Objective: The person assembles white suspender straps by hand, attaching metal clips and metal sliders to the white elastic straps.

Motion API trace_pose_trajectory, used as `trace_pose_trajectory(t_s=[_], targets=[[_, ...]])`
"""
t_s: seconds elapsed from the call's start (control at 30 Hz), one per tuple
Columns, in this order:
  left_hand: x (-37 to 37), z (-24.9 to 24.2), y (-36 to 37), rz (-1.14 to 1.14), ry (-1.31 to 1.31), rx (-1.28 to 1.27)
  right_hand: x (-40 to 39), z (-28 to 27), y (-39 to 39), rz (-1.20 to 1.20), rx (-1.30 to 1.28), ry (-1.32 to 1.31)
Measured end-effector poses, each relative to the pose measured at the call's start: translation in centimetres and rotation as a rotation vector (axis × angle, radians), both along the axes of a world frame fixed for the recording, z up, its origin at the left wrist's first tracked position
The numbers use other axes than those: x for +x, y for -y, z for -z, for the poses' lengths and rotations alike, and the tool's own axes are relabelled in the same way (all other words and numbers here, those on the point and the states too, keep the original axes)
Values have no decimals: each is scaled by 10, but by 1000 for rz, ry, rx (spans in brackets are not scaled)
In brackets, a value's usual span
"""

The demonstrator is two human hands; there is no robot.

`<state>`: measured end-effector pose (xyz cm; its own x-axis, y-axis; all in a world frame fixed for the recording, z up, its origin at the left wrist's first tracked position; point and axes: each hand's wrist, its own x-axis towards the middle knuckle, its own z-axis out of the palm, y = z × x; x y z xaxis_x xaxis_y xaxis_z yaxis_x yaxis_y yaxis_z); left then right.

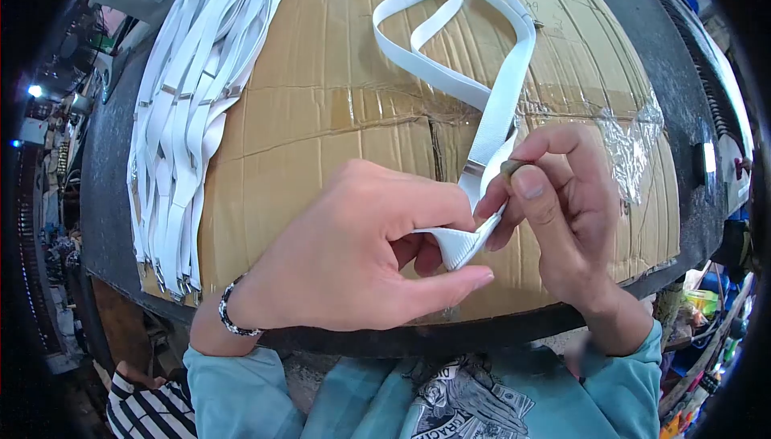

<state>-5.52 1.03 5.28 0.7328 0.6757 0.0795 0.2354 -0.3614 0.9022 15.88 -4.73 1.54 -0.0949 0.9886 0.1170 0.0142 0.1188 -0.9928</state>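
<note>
A long white strap loops across the cardboard and runs down between my hands, with a metal slider on it. My left hand is closed around the folded lower part of this strap, its thumb pointing right. Close on the right, my right hand pinches a small dark piece between thumb and forefinger. The strap's edge also runs into the fingers of that hand. What the dark piece is, I cannot make out. Part of the strap is hidden inside my left hand.
A thick bundle of white straps with metal fittings lies on the left of the cardboard sheet. Crumpled clear plastic is on the right. The dark table has a curved edge. A person in striped clothing is at lower left.
</note>
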Motion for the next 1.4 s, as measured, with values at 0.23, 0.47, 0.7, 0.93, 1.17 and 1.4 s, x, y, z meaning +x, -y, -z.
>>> trace_pose_trajectory(t_s=[0.23, 0.47, 0.7, 0.93, 1.17, 1.4], targets=[[2, 0, 0, 9, -22, 20, 3, 0, 0, -10, 4, 27], [4, 10, -1, 25, 48, 219, 8, -2, 1, 32, 157, 106], [4, 18, -3, 50, 101, 612, 15, -3, 4, -3, 308, 205], [4, 14, -2, 19, 84, 623, 12, -2, 3, -43, 229, 175], [3, 17, 6, -60, -83, 416, 11, -9, -4, -87, 388, 339], [9, 39, 13, -69, -86, 206, 5, 6, -7, -149, 286, 336]])
